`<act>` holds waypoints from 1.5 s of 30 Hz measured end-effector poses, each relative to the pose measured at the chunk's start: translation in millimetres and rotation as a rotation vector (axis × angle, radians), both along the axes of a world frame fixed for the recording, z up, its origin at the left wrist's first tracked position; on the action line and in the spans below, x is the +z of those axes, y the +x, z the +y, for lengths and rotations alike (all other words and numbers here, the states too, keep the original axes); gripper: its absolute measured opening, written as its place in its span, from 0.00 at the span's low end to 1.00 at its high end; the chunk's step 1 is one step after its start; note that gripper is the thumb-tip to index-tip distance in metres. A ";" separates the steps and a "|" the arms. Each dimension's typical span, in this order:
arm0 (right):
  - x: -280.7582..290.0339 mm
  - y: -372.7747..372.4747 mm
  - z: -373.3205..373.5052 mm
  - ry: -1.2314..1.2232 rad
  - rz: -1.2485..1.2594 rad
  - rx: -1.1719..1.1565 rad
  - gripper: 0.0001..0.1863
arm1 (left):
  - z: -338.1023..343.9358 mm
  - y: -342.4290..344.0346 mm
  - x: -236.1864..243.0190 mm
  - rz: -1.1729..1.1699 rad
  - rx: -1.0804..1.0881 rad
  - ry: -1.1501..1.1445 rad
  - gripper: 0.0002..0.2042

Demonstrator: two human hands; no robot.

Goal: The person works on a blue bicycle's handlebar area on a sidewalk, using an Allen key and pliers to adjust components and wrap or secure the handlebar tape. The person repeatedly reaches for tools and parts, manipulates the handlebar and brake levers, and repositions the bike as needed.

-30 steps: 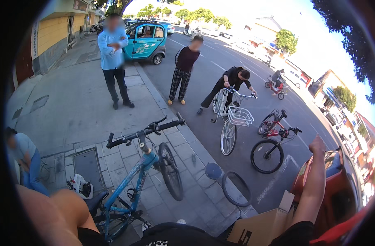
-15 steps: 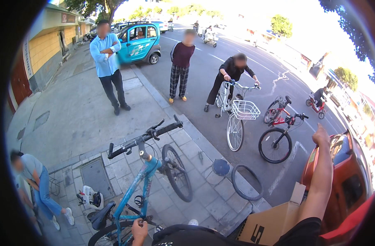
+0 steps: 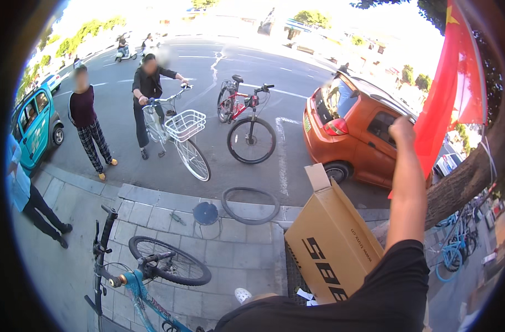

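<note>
Street scene: paved sidewalk [image 3: 153, 221] meeting an asphalt road [image 3: 252, 83]. At 7 o'clock, a blue bicycle [image 3: 136, 276] stands on the pavers. At 11 o'clock, a person holds a white bicycle [image 3: 178, 138] with a basket. Centre: a loose tyre [image 3: 250, 205] lies at the curb. At 4 o'clock, a cardboard box [image 3: 332, 243] leans just beside the raised right hand [image 3: 401, 130], fingers curled shut, empty, before an orange car [image 3: 357, 133]. Left hand unseen.

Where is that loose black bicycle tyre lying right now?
In the head view, the loose tyre lies flat at the kerb edge, centre frame, between the small round stool and the cardboard box.
</note>
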State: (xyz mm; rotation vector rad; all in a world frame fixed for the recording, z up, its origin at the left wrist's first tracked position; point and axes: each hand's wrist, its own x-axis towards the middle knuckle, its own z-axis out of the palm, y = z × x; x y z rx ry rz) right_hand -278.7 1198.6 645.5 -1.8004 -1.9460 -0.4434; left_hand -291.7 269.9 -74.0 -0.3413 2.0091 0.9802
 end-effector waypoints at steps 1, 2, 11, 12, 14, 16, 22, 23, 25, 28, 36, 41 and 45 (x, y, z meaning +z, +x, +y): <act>18.6 42.0 22.6 0.048 0.073 -0.092 0.44 | -4.8 -1.8 -2.6 0.012 -0.058 -0.004 0.15; 32.1 80.6 37.5 0.143 0.102 -0.148 0.39 | -21.7 6.5 -8.7 0.076 -0.180 -0.020 0.15; 14.0 138.4 75.0 -0.083 0.633 -0.043 0.36 | 31.5 -85.9 5.4 0.086 0.371 0.007 0.20; 9.8 120.0 79.3 -0.132 0.684 0.013 0.36 | 35.8 -89.3 6.3 0.105 0.357 0.007 0.21; -2.1 93.4 87.9 -0.226 0.791 0.085 0.36 | 46.3 -95.6 6.2 0.139 0.309 0.001 0.22; -24.3 54.8 96.4 -0.351 0.906 0.176 0.35 | 28.0 -86.7 -15.8 0.191 0.255 -0.057 0.26; -40.5 8.8 100.8 -0.575 1.131 0.288 0.33 | 40.4 -94.4 51.1 -0.167 0.978 0.511 0.48; -46.2 -1.4 102.8 -0.611 1.161 0.307 0.33 | 34.5 -98.8 62.8 -0.196 1.170 0.678 0.52; -62.2 -25.1 106.7 -0.706 1.203 0.341 0.33 | 18.3 -100.8 90.7 -0.121 1.389 0.962 0.53; -74.2 -73.0 107.0 -0.863 1.211 0.412 0.32 | 6.9 -99.3 136.5 -0.002 1.528 1.165 0.55; -146.7 -163.0 68.3 -1.006 1.200 0.595 0.25 | -20.5 -91.8 222.9 0.229 1.653 1.241 0.51; -195.2 -191.1 134.1 -1.006 1.265 0.643 0.36 | -22.7 -114.0 238.7 0.297 1.657 1.189 0.50; -295.2 -241.8 133.6 -1.066 1.262 0.640 0.42 | -10.3 -115.6 253.4 0.312 1.632 1.126 0.49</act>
